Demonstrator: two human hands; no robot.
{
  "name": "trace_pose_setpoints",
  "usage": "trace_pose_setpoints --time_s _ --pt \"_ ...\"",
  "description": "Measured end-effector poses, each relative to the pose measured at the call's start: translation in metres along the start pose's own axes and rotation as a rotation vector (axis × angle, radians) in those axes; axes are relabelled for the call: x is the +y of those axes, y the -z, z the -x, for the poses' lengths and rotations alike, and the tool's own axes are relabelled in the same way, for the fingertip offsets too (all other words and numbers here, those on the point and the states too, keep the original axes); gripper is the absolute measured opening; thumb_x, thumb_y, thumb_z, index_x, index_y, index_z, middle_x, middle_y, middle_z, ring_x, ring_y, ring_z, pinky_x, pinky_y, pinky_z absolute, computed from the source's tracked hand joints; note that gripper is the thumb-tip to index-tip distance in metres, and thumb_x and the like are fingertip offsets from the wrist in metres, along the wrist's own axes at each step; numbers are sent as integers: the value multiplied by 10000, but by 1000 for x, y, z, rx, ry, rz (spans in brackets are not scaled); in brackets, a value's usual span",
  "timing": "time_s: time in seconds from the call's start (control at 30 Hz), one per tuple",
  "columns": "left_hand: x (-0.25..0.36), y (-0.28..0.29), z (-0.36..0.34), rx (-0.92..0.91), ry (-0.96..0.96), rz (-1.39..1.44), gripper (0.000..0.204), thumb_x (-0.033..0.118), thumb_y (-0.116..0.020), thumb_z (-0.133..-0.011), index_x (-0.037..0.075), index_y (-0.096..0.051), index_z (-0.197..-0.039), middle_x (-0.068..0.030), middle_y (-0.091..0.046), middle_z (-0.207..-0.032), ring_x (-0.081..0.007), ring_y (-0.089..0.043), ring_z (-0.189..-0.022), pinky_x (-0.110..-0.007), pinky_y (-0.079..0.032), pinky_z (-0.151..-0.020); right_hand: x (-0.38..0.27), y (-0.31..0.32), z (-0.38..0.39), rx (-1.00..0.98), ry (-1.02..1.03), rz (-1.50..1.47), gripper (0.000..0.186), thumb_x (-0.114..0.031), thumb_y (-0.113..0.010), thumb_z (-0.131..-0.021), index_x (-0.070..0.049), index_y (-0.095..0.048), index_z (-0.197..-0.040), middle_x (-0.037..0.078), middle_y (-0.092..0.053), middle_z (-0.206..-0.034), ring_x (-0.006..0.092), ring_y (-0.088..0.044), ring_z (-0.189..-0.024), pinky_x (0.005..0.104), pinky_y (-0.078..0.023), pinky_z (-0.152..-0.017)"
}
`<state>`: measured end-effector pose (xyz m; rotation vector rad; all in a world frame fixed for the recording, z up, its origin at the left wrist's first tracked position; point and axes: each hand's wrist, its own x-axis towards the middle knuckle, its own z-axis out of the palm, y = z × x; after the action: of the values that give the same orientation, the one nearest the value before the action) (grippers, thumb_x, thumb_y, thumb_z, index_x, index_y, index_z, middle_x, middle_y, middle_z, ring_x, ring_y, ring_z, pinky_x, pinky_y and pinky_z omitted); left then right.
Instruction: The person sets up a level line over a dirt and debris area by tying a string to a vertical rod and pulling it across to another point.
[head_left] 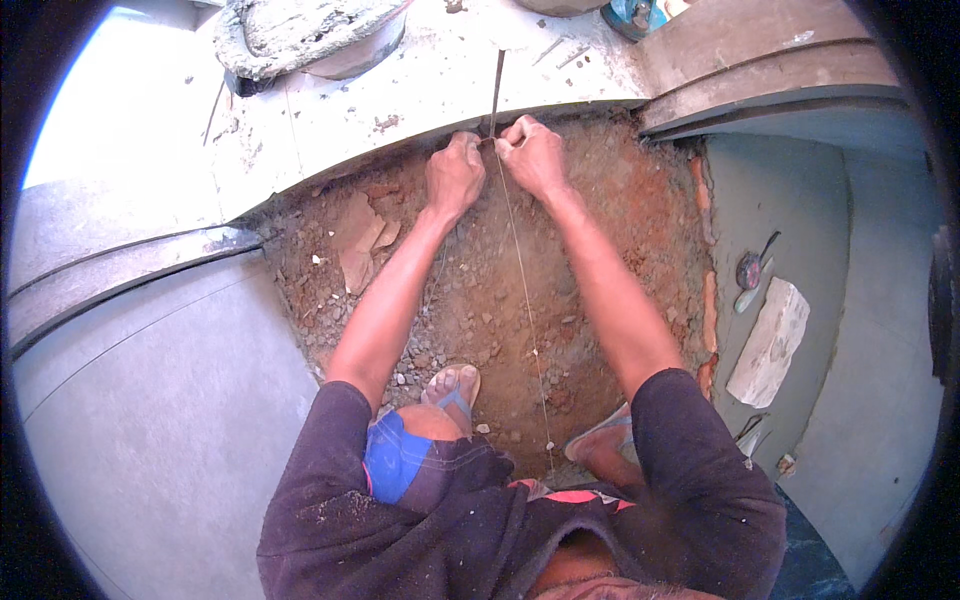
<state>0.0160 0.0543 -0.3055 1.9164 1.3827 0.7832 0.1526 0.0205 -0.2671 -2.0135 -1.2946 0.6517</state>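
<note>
A: Reach?
B: Forward, left forearm and right forearm bare, slanting inward toward each other.
A: Wrists?
B: Nearly straight, in line with the forearms.
A: Hands?
B: Left hand and right hand close together, knuckles up. Right thumb and forefinger pinched. Left fingers curled, tips partly hidden; grip there unclear.

A building site: rubble-strewn bare earth at the centre, a taut string line running towards six o'clock, a mortar-caked basin at eleven.
</note>
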Motion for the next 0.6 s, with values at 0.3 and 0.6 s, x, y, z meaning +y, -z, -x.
trace_pose_setpoints --time_s 0.3,0.6 --pt "2 9 -1 5 17 6 198 145 -498 -888 33 -652 -943 -235 -659 -802 -412 -651 -767 -482 -511 -710 7 -5 4 10 134 45 99 -109 -583 -794 -71 -641 -865 178 -641 -747 388 -637 -798 440 -509 -747" --pt "16 25 25 -51 -53 174 139 101 -532 -836 -9 -613 -869 -178 -629 -898 -337 -622 -844 -412 -489 -756 -7 -7 13 -90 -73 -149 174 -208 -644 -772 -49 -708 -802 169 -683 -830 305 -663 -790 387 -512 -733"
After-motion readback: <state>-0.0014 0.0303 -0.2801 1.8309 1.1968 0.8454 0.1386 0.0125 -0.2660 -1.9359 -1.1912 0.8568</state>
